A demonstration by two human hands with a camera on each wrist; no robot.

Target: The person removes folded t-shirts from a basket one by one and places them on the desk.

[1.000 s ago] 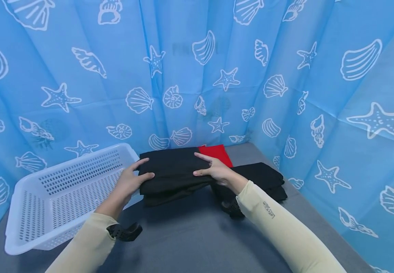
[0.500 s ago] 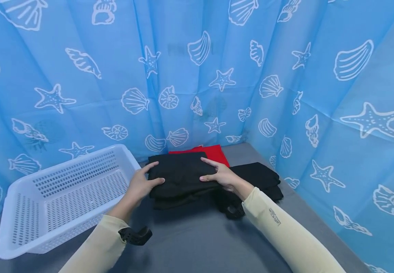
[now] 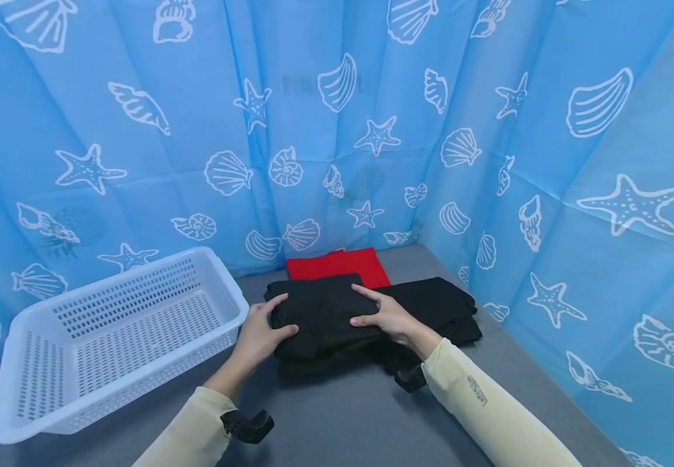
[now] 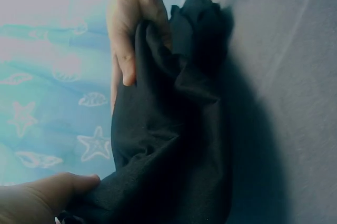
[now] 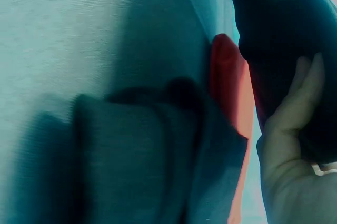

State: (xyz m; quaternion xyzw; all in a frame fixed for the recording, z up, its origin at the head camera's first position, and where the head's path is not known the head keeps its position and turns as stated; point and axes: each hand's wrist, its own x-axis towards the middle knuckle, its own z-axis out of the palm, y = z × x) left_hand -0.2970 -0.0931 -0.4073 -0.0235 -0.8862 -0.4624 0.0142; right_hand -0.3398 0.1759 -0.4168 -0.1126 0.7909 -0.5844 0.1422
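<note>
A folded black garment (image 3: 322,318), its exact kind unclear, is held between both hands in front of the red cloth. My left hand (image 3: 259,332) grips its left edge, thumb on top and the other fingers partly hidden underneath. On the opposite side, my right hand (image 3: 394,318) holds the right edge the same way. In the left wrist view, the black fabric (image 4: 158,140) bulges and creases between the two hands. The right wrist view has the fingers (image 5: 295,108) against the dark fabric. Behind lies a flat red cloth (image 3: 337,264), partly covered by the garment.
A second folded black pile (image 3: 438,301) lies to the right, partly behind the right wrist. At the left stands a white perforated plastic basket (image 3: 144,337). A blue shell-print curtain (image 3: 313,130) borders the grey surface (image 3: 337,421) at the back and right.
Both hands have brought the black garment nearer to me and slightly right, and it sits lower. More of the red cloth shows behind it. The head view has shifted a little.
</note>
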